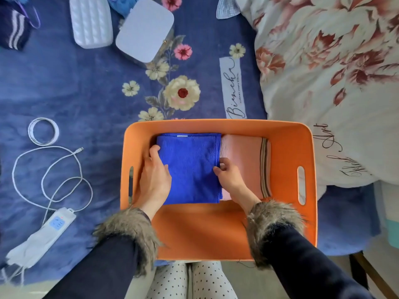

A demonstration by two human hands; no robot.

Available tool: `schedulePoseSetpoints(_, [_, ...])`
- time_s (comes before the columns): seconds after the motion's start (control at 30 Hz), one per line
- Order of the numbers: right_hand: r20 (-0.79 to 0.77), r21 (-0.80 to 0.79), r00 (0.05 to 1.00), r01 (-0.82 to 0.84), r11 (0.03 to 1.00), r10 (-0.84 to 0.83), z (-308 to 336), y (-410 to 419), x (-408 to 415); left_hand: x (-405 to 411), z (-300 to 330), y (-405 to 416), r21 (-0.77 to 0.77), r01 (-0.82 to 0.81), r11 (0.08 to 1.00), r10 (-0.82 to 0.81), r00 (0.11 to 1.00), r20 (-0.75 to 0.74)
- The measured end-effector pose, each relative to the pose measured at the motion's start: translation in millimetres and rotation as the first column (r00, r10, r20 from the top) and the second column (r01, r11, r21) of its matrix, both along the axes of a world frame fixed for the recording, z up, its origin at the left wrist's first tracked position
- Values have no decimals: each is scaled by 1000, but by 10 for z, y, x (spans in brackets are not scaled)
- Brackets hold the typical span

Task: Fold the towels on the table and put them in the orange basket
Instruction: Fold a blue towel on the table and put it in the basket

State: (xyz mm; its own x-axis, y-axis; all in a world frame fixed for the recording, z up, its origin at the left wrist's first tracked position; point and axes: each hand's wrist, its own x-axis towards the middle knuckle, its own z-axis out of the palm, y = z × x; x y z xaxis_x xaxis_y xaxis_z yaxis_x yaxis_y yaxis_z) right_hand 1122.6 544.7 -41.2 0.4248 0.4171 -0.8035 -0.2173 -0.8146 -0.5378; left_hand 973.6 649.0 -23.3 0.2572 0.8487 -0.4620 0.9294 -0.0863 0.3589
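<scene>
An orange basket (287,216) with slot handles stands at the near edge of the blue floral surface. Inside it lies a folded blue towel (190,167) on the left. A folded pink towel (244,152) with brown stripes lies on the right, partly under the blue one. My left hand (154,178) holds the blue towel's left edge, with its fingers tucked beneath it. My right hand (228,175) pinches the blue towel's right edge with curled fingers. Both wrists wear fur cuffs.
Left of the basket lie a white cable (51,169), a power strip (54,225) and a tape ring (43,131). A white case (144,29) and a ribbed white object (90,20) sit at the back. A floral quilt (334,72) fills the right.
</scene>
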Motion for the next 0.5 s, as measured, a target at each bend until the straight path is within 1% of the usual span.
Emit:
schedulePoseSetpoints(0.07, [-22,5,1000,19,1000,-19,3,-1,-21,-38,36,-16,51,38,998,-38,999,-5])
schedulePoseSetpoints(0.17, [-61,-9,998,34,999,-35,9,-5,-50,-82,64,-41,79,68,995,-66,997,-26])
schedulePoseSetpoints(0.2, [-28,-17,999,21,1000,-21,23,-9,-55,-81,65,-41,86,86,993,-81,995,-54])
schedulePoseSetpoints(0.23, [57,-19,998,-11,1000,12,42,-21,-65,-75,70,-41,92,117,989,-108,990,-95])
schedulePoseSetpoints(0.27, [193,-7,979,-69,998,69,77,-50,-77,-58,85,-48,104,168,980,-154,979,-131])
schedulePoseSetpoints(0.3, [366,16,919,-164,986,146,109,-83,-90,-39,100,-66,122,234,965,-216,966,-144])
schedulePoseSetpoints(0.33, [520,15,817,-300,954,249,136,-119,-102,-20,113,-91,142,316,938,-297,945,-138])
schedulePoseSetpoints(0.37, [626,-25,685,-459,888,372,143,-155,-114,-8,107,-121,154,411,899,-394,910,-130])
schedulePoseSetpoints(0.4, [669,-106,539,-612,784,512,129,-191,-122,1,91,-156,133,503,854,-485,863,-142])
schedulePoseSetpoints(0.43, [671,-187,399,-724,664,624,99,-218,-123,-3,62,-186,81,579,812,-562,811,-162])
schedulePoseSetpoints(0.47, [648,-249,293,-791,559,703,58,-237,-114,-16,18,-194,23,636,771,-621,759,-195])
schedulePoseSetpoints(0.5, [625,-293,225,-820,491,748,4,-246,-95,-37,-35,-187,-15,677,736,-662,713,-230])
